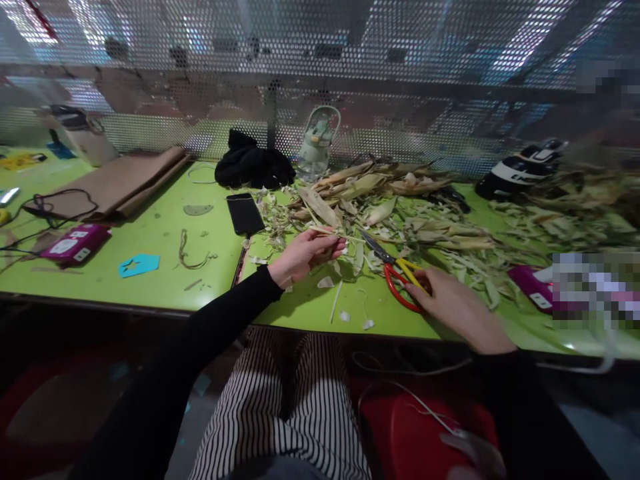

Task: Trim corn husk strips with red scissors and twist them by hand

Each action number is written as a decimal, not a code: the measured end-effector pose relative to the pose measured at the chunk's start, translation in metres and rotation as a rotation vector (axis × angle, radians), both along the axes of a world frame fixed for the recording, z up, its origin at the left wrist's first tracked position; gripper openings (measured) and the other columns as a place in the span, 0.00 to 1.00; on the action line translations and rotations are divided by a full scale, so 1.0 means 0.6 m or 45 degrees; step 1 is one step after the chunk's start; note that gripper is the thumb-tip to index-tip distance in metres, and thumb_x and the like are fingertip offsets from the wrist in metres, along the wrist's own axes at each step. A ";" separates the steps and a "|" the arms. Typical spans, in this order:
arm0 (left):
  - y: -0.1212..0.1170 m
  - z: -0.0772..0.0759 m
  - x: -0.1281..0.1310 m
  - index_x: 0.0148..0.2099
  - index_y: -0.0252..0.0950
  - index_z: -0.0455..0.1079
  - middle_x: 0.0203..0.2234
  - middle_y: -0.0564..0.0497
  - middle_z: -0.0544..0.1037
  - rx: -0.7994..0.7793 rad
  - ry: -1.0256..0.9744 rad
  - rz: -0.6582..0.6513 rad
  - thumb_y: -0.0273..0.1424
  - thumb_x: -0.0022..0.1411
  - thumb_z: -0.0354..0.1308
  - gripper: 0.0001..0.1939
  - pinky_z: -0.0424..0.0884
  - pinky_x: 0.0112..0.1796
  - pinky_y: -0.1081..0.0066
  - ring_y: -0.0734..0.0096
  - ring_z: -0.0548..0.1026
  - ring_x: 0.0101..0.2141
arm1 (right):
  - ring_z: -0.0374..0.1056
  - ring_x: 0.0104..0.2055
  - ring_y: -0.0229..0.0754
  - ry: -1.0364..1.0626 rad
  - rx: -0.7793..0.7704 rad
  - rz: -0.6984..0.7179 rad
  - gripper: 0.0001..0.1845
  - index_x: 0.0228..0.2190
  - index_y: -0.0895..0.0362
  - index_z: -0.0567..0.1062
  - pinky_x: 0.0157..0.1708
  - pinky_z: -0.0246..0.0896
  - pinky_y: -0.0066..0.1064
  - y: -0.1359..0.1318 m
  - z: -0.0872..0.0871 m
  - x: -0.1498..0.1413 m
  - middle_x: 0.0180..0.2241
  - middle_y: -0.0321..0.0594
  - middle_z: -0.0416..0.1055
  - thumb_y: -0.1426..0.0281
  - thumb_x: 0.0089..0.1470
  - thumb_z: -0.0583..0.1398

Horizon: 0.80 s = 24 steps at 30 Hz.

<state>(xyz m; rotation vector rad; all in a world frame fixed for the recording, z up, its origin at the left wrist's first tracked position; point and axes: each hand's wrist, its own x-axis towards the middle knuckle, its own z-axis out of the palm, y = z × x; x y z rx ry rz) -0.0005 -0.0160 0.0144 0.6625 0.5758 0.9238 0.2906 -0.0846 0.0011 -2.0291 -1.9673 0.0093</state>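
Note:
My left hand (pixel 310 252) is closed in a pinch on a thin strip of corn husk (pixel 353 238), which sticks out to the right of the fingertips. In my right hand (pixel 453 303) are scissors (pixel 384 255) with one red and one yellow handle. Their blades point up and left, close to the strip's free end; whether they touch it I cannot tell. Behind both hands lies a heap of dry corn husks (pixel 360 187), with many cut scraps around it. A few small pale bits (pixel 345 316) are on the green table (pixel 300 313) in front.
A black phone (pixel 245 213), a black cloth bundle (pixel 255 163) and a clear green-lidded bottle (pixel 316 147) stand or lie behind my left hand. Farther left are a brown paper bag (pixel 110 183), a purple power strip (pixel 75 244) and a blue tag (pixel 139 265). A black bottle (pixel 520 170) lies tilted at right.

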 end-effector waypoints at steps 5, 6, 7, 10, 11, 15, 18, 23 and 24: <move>0.008 -0.007 -0.005 0.41 0.33 0.71 0.32 0.49 0.81 0.023 -0.013 0.025 0.19 0.64 0.59 0.05 0.76 0.45 0.70 0.76 0.80 0.34 | 0.66 0.24 0.49 -0.118 -0.344 -0.160 0.09 0.25 0.52 0.69 0.25 0.53 0.38 0.007 0.042 -0.035 0.25 0.47 0.72 0.62 0.46 0.63; 0.010 -0.008 -0.006 0.41 0.33 0.72 0.33 0.50 0.81 0.024 -0.017 0.039 0.20 0.64 0.60 0.05 0.76 0.46 0.70 0.76 0.80 0.35 | 0.65 0.23 0.48 -0.136 -0.371 -0.206 0.11 0.23 0.52 0.68 0.25 0.53 0.38 0.008 0.051 -0.042 0.24 0.47 0.72 0.61 0.47 0.63; 0.012 -0.010 -0.006 0.41 0.33 0.72 0.33 0.50 0.81 0.025 -0.028 0.058 0.20 0.63 0.61 0.05 0.76 0.46 0.70 0.76 0.80 0.35 | 0.64 0.22 0.47 -0.120 -0.357 -0.240 0.12 0.23 0.51 0.67 0.25 0.53 0.39 0.009 0.059 -0.047 0.23 0.47 0.72 0.60 0.47 0.63; 0.013 -0.009 -0.006 0.41 0.34 0.71 0.34 0.50 0.81 0.025 -0.077 0.125 0.21 0.62 0.63 0.06 0.76 0.46 0.69 0.75 0.80 0.37 | 0.66 0.24 0.47 0.289 -0.225 -0.204 0.13 0.25 0.51 0.69 0.26 0.57 0.38 0.003 0.075 -0.051 0.23 0.45 0.72 0.59 0.44 0.66; 0.013 -0.007 -0.005 0.41 0.34 0.70 0.35 0.50 0.81 0.020 -0.087 0.152 0.21 0.62 0.63 0.06 0.76 0.47 0.69 0.75 0.80 0.37 | 0.67 0.25 0.47 0.506 -0.208 -0.141 0.16 0.27 0.51 0.70 0.27 0.59 0.38 -0.002 0.078 -0.052 0.24 0.44 0.72 0.57 0.42 0.68; 0.011 0.000 -0.004 0.39 0.35 0.69 0.34 0.52 0.81 -0.025 -0.098 0.267 0.20 0.63 0.61 0.06 0.76 0.47 0.69 0.76 0.80 0.37 | 0.65 0.27 0.42 1.095 -0.367 0.029 0.27 0.32 0.52 0.74 0.27 0.63 0.35 -0.029 0.081 -0.065 0.26 0.39 0.70 0.46 0.37 0.71; 0.015 -0.001 -0.004 0.40 0.36 0.69 0.33 0.53 0.80 -0.011 -0.134 0.327 0.21 0.63 0.62 0.07 0.75 0.45 0.72 0.77 0.79 0.36 | 0.62 0.26 0.41 1.206 -0.470 0.063 0.32 0.35 0.52 0.77 0.28 0.65 0.36 -0.043 0.070 -0.077 0.28 0.41 0.69 0.39 0.40 0.67; 0.017 -0.005 -0.003 0.40 0.36 0.69 0.33 0.53 0.80 0.012 -0.155 0.311 0.21 0.62 0.62 0.07 0.75 0.43 0.73 0.77 0.80 0.36 | 0.59 0.24 0.40 1.249 -0.601 0.190 0.31 0.37 0.52 0.77 0.24 0.60 0.36 -0.037 0.039 -0.086 0.25 0.39 0.67 0.38 0.48 0.62; 0.016 -0.004 -0.003 0.40 0.36 0.69 0.34 0.53 0.80 0.010 -0.150 0.309 0.21 0.62 0.62 0.07 0.75 0.44 0.73 0.77 0.80 0.37 | 0.58 0.23 0.40 1.257 -0.613 0.233 0.31 0.37 0.53 0.77 0.23 0.59 0.36 -0.034 0.035 -0.088 0.24 0.38 0.65 0.38 0.50 0.61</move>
